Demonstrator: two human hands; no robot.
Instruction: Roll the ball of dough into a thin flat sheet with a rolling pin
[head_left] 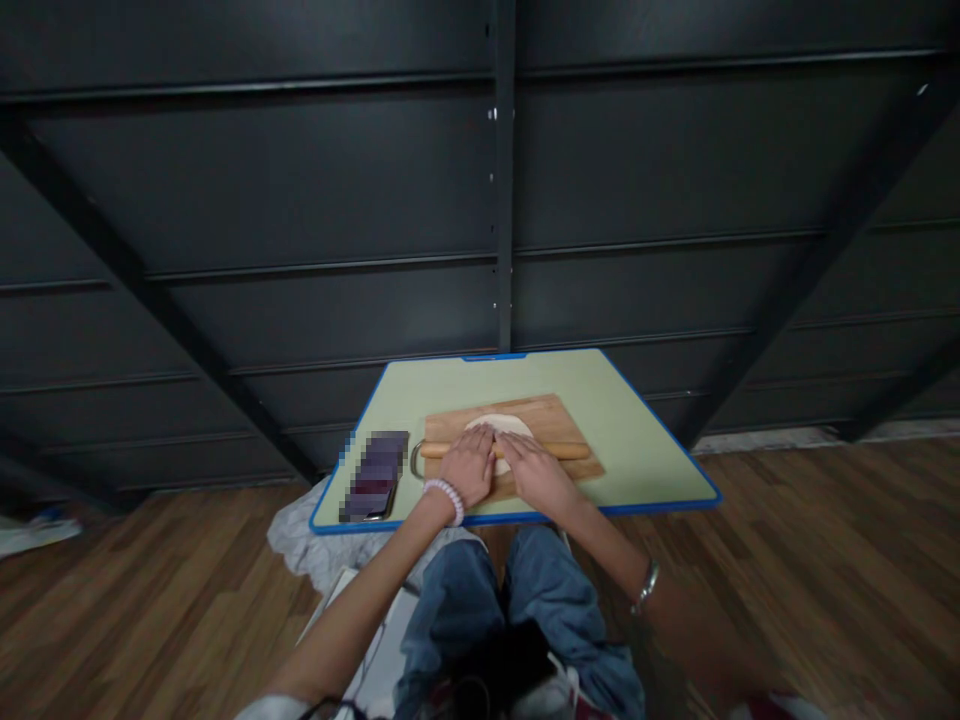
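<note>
Here the rolling pin [559,451] lies across the wooden board [555,412], its long axis running left to right along the board's length, one end pointing at the board's left edge and the other reaching toward its right edge. Both hands rest on top of it near the board's middle. The left hand [469,466] covers the pin left of the board's centre, and the right hand [536,472] lies just beside it on the right, the two nearly touching. Each grip is spread open, fingers stretched forward and palm pressed down on the pin rather than curled round it. The pin thus passes under both palms, with only its two ends showing beyond the hands. The longer bare stretch is toward the board's right edge. Under the pin, a pale round sheet of dough [501,424] lies flat on the board, its far half visible past the fingertips. A metal loop [415,458] sticks out from the board's left end. The board sits near the middle of a light green counter [645,440] edged in blue. Left of the board, close to its left end, a phone [375,475] lies on the same surface. A beaded bracelet [444,495] circles the left wrist and a metal bangle [645,585] the right, both nearer the person than the board. Beyond the board stands a dark panelled wall [300,200].
</note>
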